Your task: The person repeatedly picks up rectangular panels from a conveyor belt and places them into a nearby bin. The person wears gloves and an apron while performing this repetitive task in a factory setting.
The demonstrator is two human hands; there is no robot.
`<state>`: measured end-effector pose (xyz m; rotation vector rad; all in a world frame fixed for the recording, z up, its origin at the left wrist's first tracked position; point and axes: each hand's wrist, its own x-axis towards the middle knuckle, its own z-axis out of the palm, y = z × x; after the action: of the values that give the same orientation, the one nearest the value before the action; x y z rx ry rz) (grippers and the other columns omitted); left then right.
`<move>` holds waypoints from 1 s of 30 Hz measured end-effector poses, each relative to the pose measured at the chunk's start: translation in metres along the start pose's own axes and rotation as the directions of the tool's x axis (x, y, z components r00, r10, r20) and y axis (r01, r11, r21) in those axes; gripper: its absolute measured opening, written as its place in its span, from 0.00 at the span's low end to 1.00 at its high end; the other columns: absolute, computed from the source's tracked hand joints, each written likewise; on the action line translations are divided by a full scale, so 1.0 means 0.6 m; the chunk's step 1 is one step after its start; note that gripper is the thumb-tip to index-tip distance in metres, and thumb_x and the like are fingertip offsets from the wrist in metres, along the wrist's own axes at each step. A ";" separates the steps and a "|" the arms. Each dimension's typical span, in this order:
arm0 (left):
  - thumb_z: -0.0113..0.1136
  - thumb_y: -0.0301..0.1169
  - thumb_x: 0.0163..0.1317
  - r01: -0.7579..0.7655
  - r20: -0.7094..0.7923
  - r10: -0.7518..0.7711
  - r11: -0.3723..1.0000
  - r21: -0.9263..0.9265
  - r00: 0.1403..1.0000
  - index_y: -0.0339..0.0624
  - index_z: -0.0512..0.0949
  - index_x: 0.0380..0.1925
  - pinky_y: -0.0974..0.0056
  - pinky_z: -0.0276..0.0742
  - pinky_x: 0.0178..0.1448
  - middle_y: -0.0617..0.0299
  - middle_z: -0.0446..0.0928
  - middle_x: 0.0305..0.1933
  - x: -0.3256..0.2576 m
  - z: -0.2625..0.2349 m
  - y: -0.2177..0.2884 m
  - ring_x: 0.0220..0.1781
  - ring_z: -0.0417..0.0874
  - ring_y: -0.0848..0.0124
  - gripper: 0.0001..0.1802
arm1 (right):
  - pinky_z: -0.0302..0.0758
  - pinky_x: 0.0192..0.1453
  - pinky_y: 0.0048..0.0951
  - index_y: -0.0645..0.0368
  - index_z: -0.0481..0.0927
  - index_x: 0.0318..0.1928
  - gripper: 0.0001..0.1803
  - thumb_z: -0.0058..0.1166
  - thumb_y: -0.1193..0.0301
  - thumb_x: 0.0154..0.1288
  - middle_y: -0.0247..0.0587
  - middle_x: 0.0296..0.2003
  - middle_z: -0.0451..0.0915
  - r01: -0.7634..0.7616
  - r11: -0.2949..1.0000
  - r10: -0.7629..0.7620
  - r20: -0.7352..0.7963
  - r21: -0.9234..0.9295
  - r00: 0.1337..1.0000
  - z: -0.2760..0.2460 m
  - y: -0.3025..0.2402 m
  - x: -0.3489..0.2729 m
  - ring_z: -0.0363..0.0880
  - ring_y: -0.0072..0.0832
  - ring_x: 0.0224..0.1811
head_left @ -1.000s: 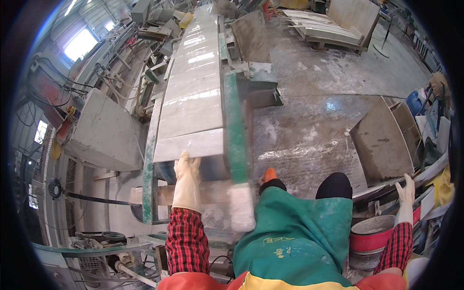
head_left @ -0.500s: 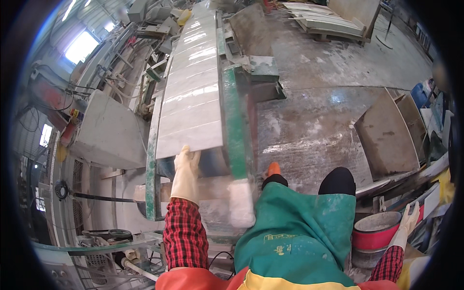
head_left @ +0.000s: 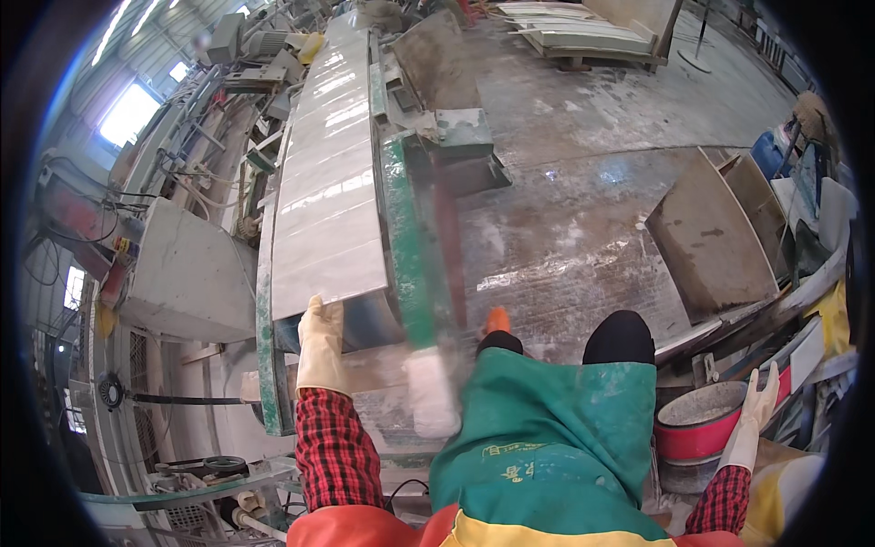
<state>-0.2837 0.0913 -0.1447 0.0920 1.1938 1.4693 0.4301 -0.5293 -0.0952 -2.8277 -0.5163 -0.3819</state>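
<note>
My left hand [head_left: 321, 342], in a cream rubber glove, is at the near edge of a white stone slab [head_left: 330, 264]. Its fingers are closed on that edge, and the part beneath the slab is hidden. The slab is the nearest in a row of glossy white pieces on a long conveyor, with a dark blue roller or belt end [head_left: 369, 321] showing below it. Off to the right, my gloved right hand [head_left: 755, 415] has its fingers spread and holds nothing. It is beside a red bucket [head_left: 697, 438] with greyish contents.
A green conveyor rail [head_left: 408, 246] runs along the right, with a white wrapped end [head_left: 430, 392]. Brown boards [head_left: 715, 237] lean at the right. Stacked pale slabs [head_left: 579, 32] lie on a pallet at the back. A whitish box [head_left: 190, 269] stands left of the conveyor.
The view has shifted, so the conveyor and slabs appear further left and slightly lower. My left hand stays at the slab's near edge; my right hand remains spread beside the bucket.
</note>
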 end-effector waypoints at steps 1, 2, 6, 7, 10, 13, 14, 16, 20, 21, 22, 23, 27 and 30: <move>0.52 0.31 0.78 -0.008 -0.007 0.008 1.000 0.014 1.000 0.33 0.75 0.52 0.52 0.89 0.59 0.49 0.83 0.54 -0.006 0.006 -0.002 0.56 0.86 0.55 0.12 | 0.59 0.79 0.40 0.56 0.68 0.73 0.32 0.55 0.56 0.74 0.47 0.71 0.70 -0.010 1.000 0.010 0.005 0.001 1.000 -0.003 -0.003 -0.003 0.65 0.44 0.74; 0.52 0.31 0.78 -0.016 -0.014 0.017 0.999 0.028 1.000 0.33 0.75 0.53 0.52 0.89 0.60 0.50 0.83 0.55 -0.013 0.010 -0.003 0.56 0.86 0.55 0.12 | 0.59 0.79 0.41 0.55 0.68 0.73 0.33 0.55 0.56 0.74 0.47 0.71 0.70 -0.002 1.000 0.003 0.005 -0.016 1.000 -0.003 0.000 -0.005 0.65 0.44 0.74; 0.54 0.36 0.77 -0.036 0.004 0.037 0.969 0.245 0.999 0.35 0.75 0.54 0.58 0.89 0.56 0.51 0.82 0.56 -0.051 0.018 0.004 0.55 0.86 0.58 0.16 | 0.59 0.79 0.41 0.55 0.68 0.73 0.33 0.56 0.56 0.73 0.46 0.71 0.70 0.017 0.998 -0.017 0.004 -0.060 1.000 0.002 0.004 -0.009 0.65 0.44 0.74; 0.54 0.38 0.77 -0.026 0.007 0.025 0.938 0.347 1.000 0.36 0.75 0.55 0.60 0.88 0.54 0.51 0.82 0.56 -0.072 0.028 0.012 0.55 0.86 0.58 0.17 | 0.59 0.79 0.41 0.54 0.68 0.73 0.33 0.56 0.56 0.73 0.46 0.71 0.70 0.011 0.998 -0.011 0.001 -0.068 1.000 0.004 0.006 -0.012 0.65 0.44 0.74; 0.54 0.41 0.77 -0.024 0.001 0.029 0.826 0.563 1.000 0.38 0.75 0.51 0.68 0.82 0.40 0.55 0.82 0.49 -0.088 0.032 0.023 0.43 0.85 0.64 0.16 | 0.59 0.79 0.42 0.54 0.69 0.73 0.32 0.56 0.57 0.73 0.46 0.71 0.70 0.055 0.998 -0.057 -0.048 -0.030 0.997 0.011 0.014 -0.017 0.66 0.44 0.73; 0.53 0.36 0.74 -0.004 0.199 -0.139 0.810 0.586 0.970 0.48 0.62 0.25 0.67 0.42 0.18 0.72 0.51 0.19 -0.062 -0.008 0.068 0.14 0.50 0.80 0.17 | 0.58 0.79 0.42 0.54 0.69 0.73 0.31 0.56 0.58 0.74 0.46 0.71 0.70 0.054 0.998 -0.049 -0.106 0.045 0.993 0.025 0.015 -0.017 0.65 0.44 0.74; 0.53 0.35 0.74 -0.031 0.170 -0.108 0.754 0.656 0.980 0.49 0.59 0.22 0.67 0.40 0.17 0.73 0.50 0.17 -0.054 -0.018 0.072 0.13 0.49 0.81 0.20 | 0.58 0.80 0.42 0.55 0.68 0.73 0.31 0.55 0.57 0.74 0.46 0.71 0.70 0.039 0.996 -0.029 -0.115 0.080 0.993 0.018 0.007 -0.016 0.65 0.44 0.74; 0.55 0.44 0.76 -0.177 0.163 0.072 0.490 0.854 0.984 0.34 0.73 0.43 0.68 0.69 0.18 0.54 0.79 0.26 -0.063 -0.016 0.088 0.16 0.73 0.73 0.19 | 0.58 0.79 0.42 0.55 0.68 0.73 0.31 0.54 0.57 0.75 0.46 0.71 0.70 0.044 0.998 -0.037 -0.175 0.035 0.984 0.015 0.016 -0.004 0.65 0.45 0.74; 0.55 0.44 0.76 -0.510 0.484 0.159 0.281 0.813 0.860 0.36 0.76 0.49 0.69 0.75 0.26 0.56 0.81 0.28 -0.227 0.104 0.016 0.21 0.78 0.73 0.19 | 0.62 0.77 0.44 0.59 0.69 0.71 0.29 0.50 0.57 0.77 0.50 0.70 0.70 -0.014 0.992 -0.023 -0.278 -0.129 0.960 0.014 0.086 0.030 0.66 0.48 0.72; 0.57 0.41 0.76 -0.593 0.573 0.152 0.250 0.766 0.805 0.36 0.76 0.50 0.68 0.78 0.28 0.56 0.83 0.30 -0.244 0.121 -0.014 0.24 0.81 0.72 0.18 | 0.63 0.76 0.45 0.59 0.69 0.71 0.29 0.49 0.57 0.77 0.51 0.70 0.70 -0.043 0.986 -0.007 -0.299 -0.160 0.954 0.023 0.106 0.042 0.66 0.49 0.72; 0.58 0.39 0.75 -0.665 0.666 0.112 0.288 0.689 0.738 0.35 0.77 0.53 0.66 0.82 0.36 0.54 0.84 0.36 -0.247 0.133 -0.044 0.32 0.85 0.70 0.18 | 0.65 0.74 0.46 0.60 0.69 0.70 0.28 0.48 0.58 0.77 0.52 0.68 0.71 -0.038 0.979 -0.030 -0.325 -0.202 0.945 0.033 0.120 0.053 0.68 0.50 0.70; 0.60 0.38 0.74 -0.800 0.803 0.114 0.248 0.547 0.585 0.35 0.76 0.59 0.61 0.84 0.49 0.51 0.85 0.43 -0.230 0.130 -0.083 0.43 0.87 0.64 0.21 | 0.65 0.73 0.46 0.60 0.69 0.70 0.28 0.48 0.59 0.77 0.53 0.67 0.72 -0.053 0.978 -0.009 -0.297 -0.202 0.955 0.034 0.113 0.058 0.68 0.50 0.70; 0.66 0.29 0.66 -0.976 0.972 0.139 -0.086 0.202 0.189 0.42 0.75 0.63 0.53 0.76 0.64 0.43 0.82 0.56 -0.239 0.162 -0.187 0.60 0.82 0.49 0.26 | 0.66 0.72 0.47 0.61 0.69 0.68 0.26 0.48 0.62 0.76 0.54 0.64 0.74 -0.069 0.961 -0.008 -0.274 -0.267 0.962 -0.004 0.041 0.063 0.69 0.50 0.68; 0.66 0.31 0.65 -0.929 0.982 0.124 -0.324 0.176 0.143 0.43 0.74 0.64 0.46 0.68 0.73 0.36 0.76 0.63 -0.246 0.174 -0.225 0.69 0.73 0.41 0.27 | 0.63 0.75 0.47 0.60 0.68 0.69 0.26 0.47 0.63 0.76 0.54 0.66 0.72 -0.102 0.924 -0.021 -0.315 -0.370 0.949 -0.011 0.062 0.089 0.67 0.51 0.70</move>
<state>-0.0759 0.0118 -0.1076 2.5935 1.1776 0.9224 0.4912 -0.5484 -0.0802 -3.0428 -0.3435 -1.0053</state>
